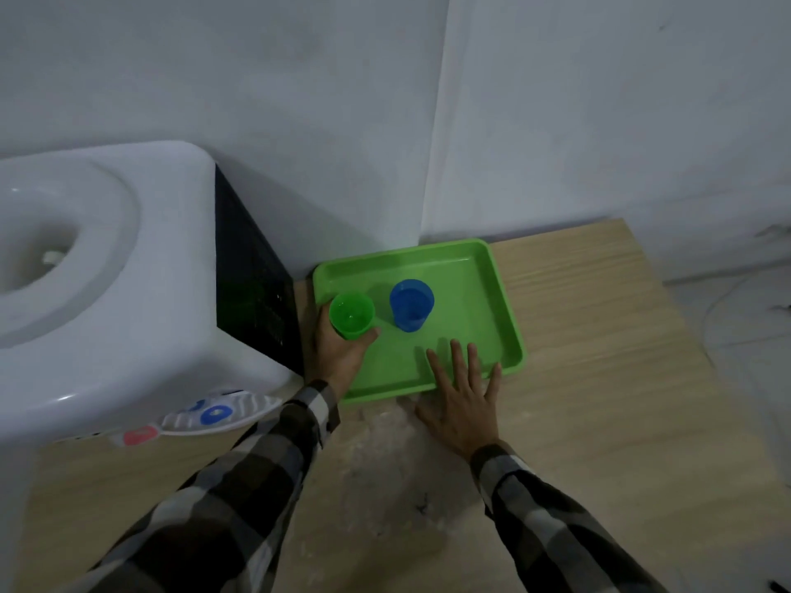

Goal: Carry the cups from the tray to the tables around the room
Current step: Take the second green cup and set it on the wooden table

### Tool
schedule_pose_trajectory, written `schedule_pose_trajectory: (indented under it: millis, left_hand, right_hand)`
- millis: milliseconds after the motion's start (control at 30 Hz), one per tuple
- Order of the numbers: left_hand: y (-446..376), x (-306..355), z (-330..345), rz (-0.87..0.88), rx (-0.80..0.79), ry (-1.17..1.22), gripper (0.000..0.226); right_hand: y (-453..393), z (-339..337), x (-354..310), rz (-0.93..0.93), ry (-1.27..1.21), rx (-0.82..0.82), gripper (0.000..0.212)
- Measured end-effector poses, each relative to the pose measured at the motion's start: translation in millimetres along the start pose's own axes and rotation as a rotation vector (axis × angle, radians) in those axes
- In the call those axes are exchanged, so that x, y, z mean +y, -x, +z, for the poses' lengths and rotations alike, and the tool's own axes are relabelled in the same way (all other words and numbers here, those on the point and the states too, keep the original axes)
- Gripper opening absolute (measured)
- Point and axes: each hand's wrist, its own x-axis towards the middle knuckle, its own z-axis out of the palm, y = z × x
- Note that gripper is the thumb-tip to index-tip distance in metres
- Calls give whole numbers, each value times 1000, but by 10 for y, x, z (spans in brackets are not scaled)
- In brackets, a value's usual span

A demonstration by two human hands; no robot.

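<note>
A white plastic water dispenser is crowding the left of the light wooden table. My left hand is wrapping around the small green plastic cup at the left edge of the shallow green plastic tray. The blue plastic cup is standing just right of it, untouched. My right hand is lying flat with fingers spread, holding nothing, its fingertips crossing the tray's near rim. Bare tabletop is stretching away to the right.

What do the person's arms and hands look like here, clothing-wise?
Both arms wear long checked flannel-type sleeves, dark and pale squares, cuffs ending at the wrists. Left hand and right hand are bare: no gloves, rings or watch visible.
</note>
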Motion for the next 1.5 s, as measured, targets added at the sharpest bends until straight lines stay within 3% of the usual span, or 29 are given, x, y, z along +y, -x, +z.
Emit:
schedule_pose_trajectory:
  millis: [367,767,1000,1500]
  left_hand:
    - [189,155,-230,130,-58,-33,68]
    - [1104,750,-792,378,-263,-54,67]
    - [1818,1080,-980,478,-415,-60,59]
    - [3767,1385,-337,653,-663,-46,58]
  right_hand:
    - [42,-277,-121,130,-102,-3,94]
    - [1059,-1210,-652,372,-357,465,91]
    - [1910,-1581,-804,460,-422,598,89]
    - [4136,-1855,171,651,-360,724,89]
